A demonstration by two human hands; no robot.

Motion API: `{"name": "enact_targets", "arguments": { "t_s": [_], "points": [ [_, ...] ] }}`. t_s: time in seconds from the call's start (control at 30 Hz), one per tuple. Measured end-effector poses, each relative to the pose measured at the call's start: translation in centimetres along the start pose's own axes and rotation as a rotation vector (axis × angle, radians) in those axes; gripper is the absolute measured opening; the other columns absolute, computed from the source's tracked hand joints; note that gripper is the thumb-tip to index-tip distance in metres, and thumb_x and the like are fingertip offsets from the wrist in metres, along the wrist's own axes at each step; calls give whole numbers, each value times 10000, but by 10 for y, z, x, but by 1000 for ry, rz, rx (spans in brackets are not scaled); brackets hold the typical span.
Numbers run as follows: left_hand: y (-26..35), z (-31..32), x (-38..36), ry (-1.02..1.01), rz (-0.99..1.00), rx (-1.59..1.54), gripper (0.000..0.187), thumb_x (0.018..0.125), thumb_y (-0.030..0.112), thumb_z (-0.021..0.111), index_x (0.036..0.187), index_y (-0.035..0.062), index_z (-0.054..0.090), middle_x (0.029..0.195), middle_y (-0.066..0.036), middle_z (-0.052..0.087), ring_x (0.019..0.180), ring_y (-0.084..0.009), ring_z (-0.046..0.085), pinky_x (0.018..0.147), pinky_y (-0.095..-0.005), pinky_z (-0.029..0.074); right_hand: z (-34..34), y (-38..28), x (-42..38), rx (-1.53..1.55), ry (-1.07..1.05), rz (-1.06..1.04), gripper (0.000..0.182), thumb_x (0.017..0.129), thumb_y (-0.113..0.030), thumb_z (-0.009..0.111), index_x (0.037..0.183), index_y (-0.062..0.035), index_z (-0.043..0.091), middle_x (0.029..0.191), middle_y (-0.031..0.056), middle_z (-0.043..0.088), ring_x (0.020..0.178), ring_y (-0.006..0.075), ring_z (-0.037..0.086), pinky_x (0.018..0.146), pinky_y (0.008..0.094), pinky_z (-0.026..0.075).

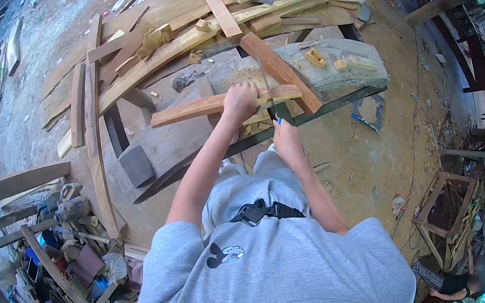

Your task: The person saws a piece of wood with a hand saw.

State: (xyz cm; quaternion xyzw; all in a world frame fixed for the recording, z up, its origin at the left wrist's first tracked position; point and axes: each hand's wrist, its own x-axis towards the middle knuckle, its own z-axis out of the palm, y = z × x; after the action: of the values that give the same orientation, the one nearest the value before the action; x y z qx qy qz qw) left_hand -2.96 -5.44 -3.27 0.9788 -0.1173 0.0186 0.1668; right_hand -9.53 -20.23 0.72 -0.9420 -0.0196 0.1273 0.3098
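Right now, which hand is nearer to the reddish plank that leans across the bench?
The right hand. It grips the saw just below the reddish plank. The left hand presses the light plank, a little further to the left.

2 hands (239,101), 1 saw (269,91), 1 held plank (196,108), 1 reddish plank (281,73).
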Motion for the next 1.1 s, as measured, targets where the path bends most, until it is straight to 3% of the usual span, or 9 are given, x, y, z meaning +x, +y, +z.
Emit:
{"name": "enact_targets", "arguments": {
  "t_s": [0.23, 0.37, 0.43, 0.67, 0.77, 0.9, 1.0, 1.1],
  "points": [
    [2, 3, 5, -34, -53, 20, 177, 708, 107, 487, 838, 1, 542, 859, -162, 579, 802, -298, 582, 670, -372, 476, 6, 7, 11, 21, 77, -47, 274, 871, -199, 394, 812, 38, 519, 734, 274, 552, 736, 426, 535, 610, 493, 422],
    [4, -9, 8, -105, -83, 20, 167, 716, 105, 488, 841, 7, 539, 852, -149, 580, 793, -282, 585, 660, -359, 475, -12, 16, -49, 75, 9, 27, 272, 869, -206, 398, 826, 31, 524, 738, 269, 552, 742, 425, 535, 607, 489, 419],
    [3, 3, 4, -30, -63, 51, 177, 714, 103, 483, 853, 2, 527, 847, -144, 576, 801, -288, 579, 672, -364, 469, -18, 22, -72, -3, -14, 78, 265, 866, -208, 403, 824, 23, 524, 739, 263, 553, 739, 427, 533, 606, 488, 414],
    [6, 11, 0, 8, -65, 139, 183, 721, 116, 477, 866, 10, 511, 865, -145, 563, 839, -275, 562, 692, -358, 457, 7, 11, 24, -20, 6, 4, 302, 872, -237, 371, 838, 15, 534, 785, 253, 566, 778, 418, 535, 637, 482, 420],
    [6, 13, 0, 33, -69, 123, 167, 725, 111, 472, 858, 18, 507, 855, -139, 562, 834, -265, 560, 687, -353, 456, 0, 9, 18, -67, -19, 10, 287, 870, -220, 378, 831, 20, 531, 796, 254, 565, 788, 411, 539, 642, 477, 420],
    [8, 17, -1, 89, -88, 141, 152, 729, 108, 471, 849, 22, 503, 836, -128, 560, 812, -260, 562, 687, -348, 457, -20, 25, -55, 72, -18, 6, 282, 868, -202, 408, 786, 41, 525, 722, 277, 536, 759, 429, 520, 588, 468, 400],
    [7, 23, -4, 166, -37, 215, 138, 730, 127, 477, 820, 35, 525, 805, -108, 560, 787, -245, 567, 631, -334, 463, -26, 28, -52, -3, -77, 47, 285, 869, -203, 409, 789, 43, 526, 734, 279, 535, 760, 426, 521, 583, 465, 399],
    [7, 24, -3, 179, -42, 233, 135, 732, 133, 472, 811, 37, 525, 809, -106, 559, 772, -237, 565, 634, -330, 459, -9, 25, 3, 52, -47, -3, 297, 869, -207, 410, 782, 53, 524, 736, 278, 538, 760, 428, 522, 580, 463, 401]
  ]
}}
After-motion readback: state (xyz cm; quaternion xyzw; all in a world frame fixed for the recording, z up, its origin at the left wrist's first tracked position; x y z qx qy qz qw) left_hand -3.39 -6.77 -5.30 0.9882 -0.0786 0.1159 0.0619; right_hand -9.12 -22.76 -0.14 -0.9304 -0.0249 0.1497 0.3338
